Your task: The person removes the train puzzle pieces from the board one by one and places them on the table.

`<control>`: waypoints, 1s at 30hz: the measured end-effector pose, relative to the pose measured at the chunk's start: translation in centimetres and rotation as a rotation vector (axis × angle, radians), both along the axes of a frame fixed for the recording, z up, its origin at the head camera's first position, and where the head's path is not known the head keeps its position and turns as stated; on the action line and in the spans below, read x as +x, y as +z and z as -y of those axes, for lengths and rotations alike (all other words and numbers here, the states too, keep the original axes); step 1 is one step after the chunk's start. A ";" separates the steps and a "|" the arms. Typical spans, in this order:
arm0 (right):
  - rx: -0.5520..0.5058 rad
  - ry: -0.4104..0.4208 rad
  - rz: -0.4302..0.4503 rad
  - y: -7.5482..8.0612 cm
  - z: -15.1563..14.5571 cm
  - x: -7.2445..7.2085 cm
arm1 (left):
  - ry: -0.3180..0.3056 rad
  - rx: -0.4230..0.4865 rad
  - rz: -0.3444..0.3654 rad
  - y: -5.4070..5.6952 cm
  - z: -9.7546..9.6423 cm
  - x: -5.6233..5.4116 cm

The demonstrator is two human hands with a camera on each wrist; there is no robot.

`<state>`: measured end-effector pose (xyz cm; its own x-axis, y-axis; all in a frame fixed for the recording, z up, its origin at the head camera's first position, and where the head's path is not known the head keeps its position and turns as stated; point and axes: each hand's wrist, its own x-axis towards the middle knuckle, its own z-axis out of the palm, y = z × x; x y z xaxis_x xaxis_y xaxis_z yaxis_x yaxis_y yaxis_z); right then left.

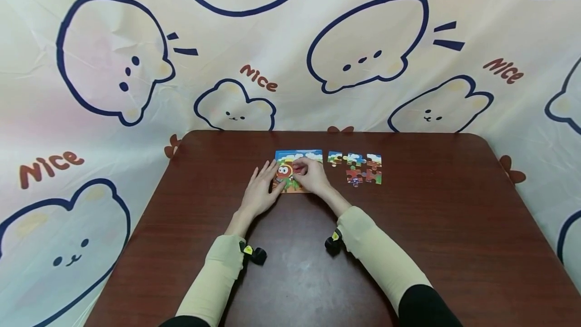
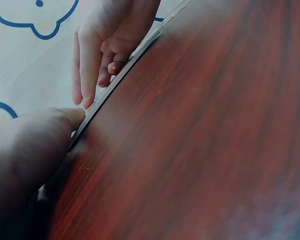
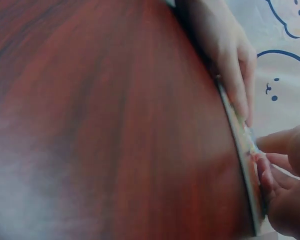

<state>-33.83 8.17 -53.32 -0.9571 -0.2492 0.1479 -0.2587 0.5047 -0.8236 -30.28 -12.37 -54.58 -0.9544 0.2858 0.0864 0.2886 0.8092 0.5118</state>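
A colourful jigsaw puzzle (image 1: 299, 154) with a round orange-red cartoon figure lies near the table's far side. My left hand (image 1: 260, 191) rests along its left edge, fingers extended and thumb on the lower part. Over the puzzle's right half, my right hand (image 1: 313, 176) has its fingers bent and appears to pinch a small reddish puzzle piece (image 3: 255, 157), mostly hidden by the fingertips. In the left wrist view the puzzle's edge (image 2: 115, 82) shows as a thin board, with the left thumb (image 2: 70, 119) against it.
To the right of the puzzle lie several loose pieces, among them a sky piece (image 1: 335, 158) and a red piece (image 1: 355, 176). The dark brown table (image 1: 290, 276) has rounded far corners. Behind it hangs a pale cloth (image 1: 290, 39) printed with cartoon bears.
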 end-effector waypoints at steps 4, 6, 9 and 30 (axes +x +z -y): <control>0.015 0.015 0.097 0.5 0.4 -0.2 | -0.001 -0.001 0.000 0.0 0.0 0.0; 0.043 0.022 0.143 0.8 0.6 -0.2 | -0.004 -0.003 -0.003 -0.1 0.1 0.0; 0.085 0.022 0.190 1.1 1.0 -0.2 | -0.007 -0.006 -0.003 -0.1 0.1 0.1; 0.020 -0.085 0.229 1.1 2.0 0.1 | 0.009 0.024 -0.009 -0.2 0.1 -0.2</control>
